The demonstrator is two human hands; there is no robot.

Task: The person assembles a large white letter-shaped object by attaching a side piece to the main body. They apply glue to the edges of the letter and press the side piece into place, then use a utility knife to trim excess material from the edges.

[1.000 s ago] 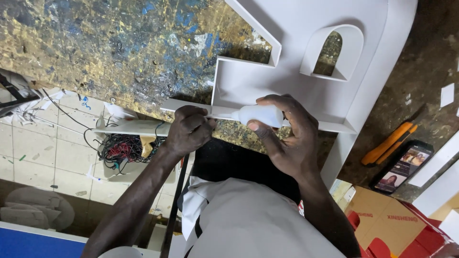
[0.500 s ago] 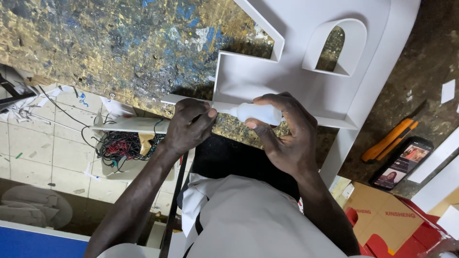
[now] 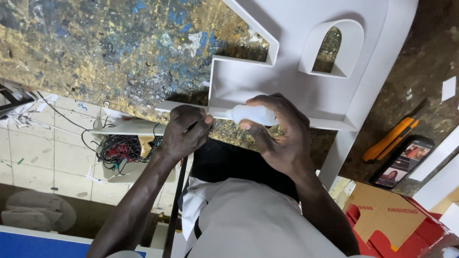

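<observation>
Paint-stained counter (image 3: 110,52), a white channel letter (image 3: 306,71) lying on it, and our two hands at its near edge.

Our right hand (image 3: 279,138) is closed round a small white bottle (image 3: 251,114), its tip laid along the letter's lower wall; our left hand (image 3: 184,131) is curled shut on the thin white strip (image 3: 165,106) that runs out from that wall, pinching it at the counter's edge. The risks, as we judge them: too hard a squeeze would flood the joint, and a slack left grip would let the strip spring off line. The strip overhangs the floor, so a slip could drop it toward the wires (image 3: 122,148). The orange knife (image 3: 389,138) and phone (image 3: 404,160) lie well apart.
</observation>
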